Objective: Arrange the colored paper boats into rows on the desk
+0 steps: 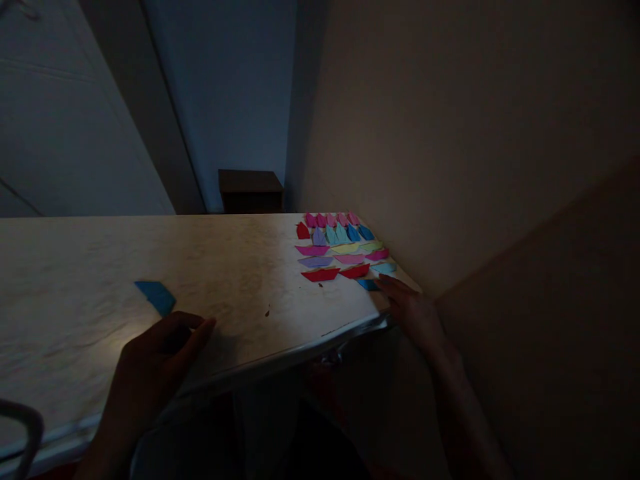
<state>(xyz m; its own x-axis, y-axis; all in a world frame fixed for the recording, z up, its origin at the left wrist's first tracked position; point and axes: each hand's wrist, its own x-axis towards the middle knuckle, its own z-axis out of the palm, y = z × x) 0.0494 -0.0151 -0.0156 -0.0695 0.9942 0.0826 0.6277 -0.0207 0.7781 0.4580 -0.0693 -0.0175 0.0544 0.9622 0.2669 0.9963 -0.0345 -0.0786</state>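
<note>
My right hand [413, 310] is at the table's right corner, its fingers closed on the right end of a blue folded-paper boat [367, 285]. Just beyond are red paper boats [321, 275] and a light blue one [384, 267], in rows with pink, purple and yellow ones. My left hand [163, 347] is held low over the near left part of the table, fingers curled and thumb close to the index finger, with nothing visible between them. Right beyond its knuckles lies another blue folded paper piece [157, 295], apart from the rows.
Smaller folded paper shapes in pink [331, 220] and blue [353, 233] stand behind the boats. The pale marbled table [240, 267] meets a wall [425, 133] at right. Past its far edge is a dark wooden cabinet [251, 181]. A curved grey bar [25, 417] shows lower left.
</note>
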